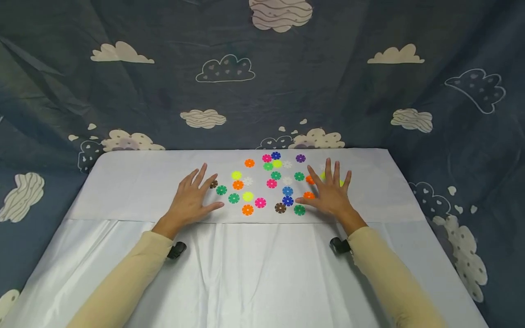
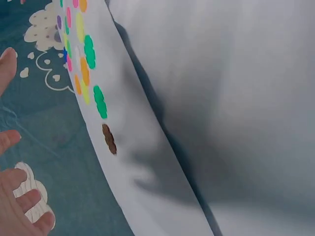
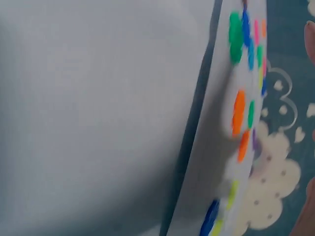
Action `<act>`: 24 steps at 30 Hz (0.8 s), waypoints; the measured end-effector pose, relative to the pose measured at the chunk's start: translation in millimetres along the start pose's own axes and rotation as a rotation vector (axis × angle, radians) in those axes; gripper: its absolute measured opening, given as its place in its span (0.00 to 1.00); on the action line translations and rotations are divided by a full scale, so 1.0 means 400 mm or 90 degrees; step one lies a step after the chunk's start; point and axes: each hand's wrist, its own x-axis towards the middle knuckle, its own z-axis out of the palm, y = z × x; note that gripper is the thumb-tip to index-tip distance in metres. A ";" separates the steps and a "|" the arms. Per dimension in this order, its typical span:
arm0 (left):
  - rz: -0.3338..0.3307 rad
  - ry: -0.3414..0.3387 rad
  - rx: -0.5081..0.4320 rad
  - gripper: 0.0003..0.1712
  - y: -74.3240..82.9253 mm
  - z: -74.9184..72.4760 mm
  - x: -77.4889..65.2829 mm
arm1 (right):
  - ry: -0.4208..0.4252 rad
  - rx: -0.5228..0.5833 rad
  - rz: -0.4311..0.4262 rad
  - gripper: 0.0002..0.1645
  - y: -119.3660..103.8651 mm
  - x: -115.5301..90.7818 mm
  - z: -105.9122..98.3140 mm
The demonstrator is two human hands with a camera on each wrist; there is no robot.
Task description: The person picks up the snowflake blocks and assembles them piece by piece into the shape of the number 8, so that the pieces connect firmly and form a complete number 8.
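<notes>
Many small flat discs with notched, flower-like edges lie scattered on a white surface. My left hand (image 1: pixel 189 199) spreads its fingers just left of them, holding nothing. Closest to its fingertips are a brown disc (image 1: pixel 213 184) and a green disc (image 1: pixel 221 190). Over the right side of the group my right hand (image 1: pixel 331 195) is also spread and holds nothing. It partly covers some orange discs (image 1: pixel 309 195) and yellow ones. From the right wrist a blue disc (image 3: pixel 210 217) shows, which the hand hides in the head view. Fingers (image 2: pixel 28 200) appear at the left wrist view's edge.
The discs rest on a white strip (image 1: pixel 135 191) at the back of the table, and pleated white cloth (image 1: pixel 254 273) spreads in front of it. A dark cloud-patterned curtain (image 1: pixel 164 100) hangs behind. Small black cameras (image 1: pixel 177 250) sit at both wrists.
</notes>
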 end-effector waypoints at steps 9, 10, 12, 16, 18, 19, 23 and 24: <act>-0.013 -0.012 -0.110 0.43 0.038 0.025 0.047 | -0.019 0.028 0.041 0.65 0.097 0.068 0.001; -0.017 -0.018 -0.121 0.42 0.043 0.029 0.053 | -0.020 0.031 0.045 0.64 0.109 0.075 -0.004; -0.019 -0.030 -0.145 0.41 0.054 0.036 0.062 | -0.019 0.042 0.050 0.63 0.129 0.088 -0.014; -0.023 -0.059 -0.188 0.38 0.071 0.048 0.077 | -0.030 0.071 0.057 0.60 0.166 0.115 -0.028; -0.029 -0.068 -0.214 0.37 0.078 0.051 0.082 | -0.046 0.102 0.061 0.59 0.181 0.128 -0.031; -0.035 -0.071 -0.223 0.35 0.080 0.053 0.084 | -0.059 0.117 0.063 0.59 0.187 0.134 -0.032; -0.056 -0.084 -0.258 0.29 0.087 0.062 0.089 | -0.100 0.162 0.074 0.57 0.207 0.157 -0.036; -0.061 -0.085 -0.260 0.28 0.088 0.065 0.090 | -0.103 0.170 0.075 0.56 0.211 0.163 -0.039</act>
